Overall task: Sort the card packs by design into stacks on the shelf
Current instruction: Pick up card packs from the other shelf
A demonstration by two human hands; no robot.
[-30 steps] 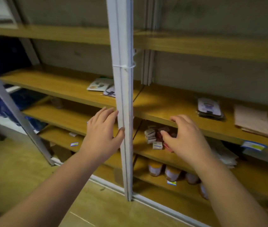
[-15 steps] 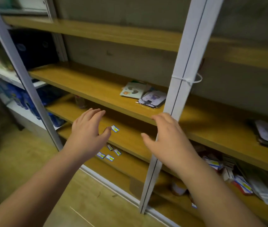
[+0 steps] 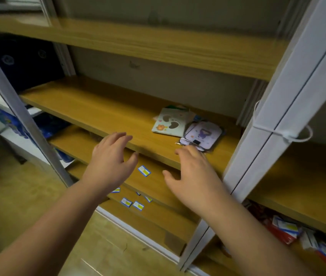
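Packs (image 3: 186, 128) lie in a loose overlapping heap near the right end of the shelf (image 3: 102, 110), nothing stacked yet, and your left hand (image 3: 109, 164) and right hand (image 3: 193, 174) hover spread and empty before its front edge, so sorting looks barely begun.

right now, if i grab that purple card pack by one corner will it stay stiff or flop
The purple card pack looks flat and thin, so probably light and likely to bend somewhat from one corner. Its wrapper looks glossy, so it may slip. It overlaps the pale green pack, so lifting could drag that one.
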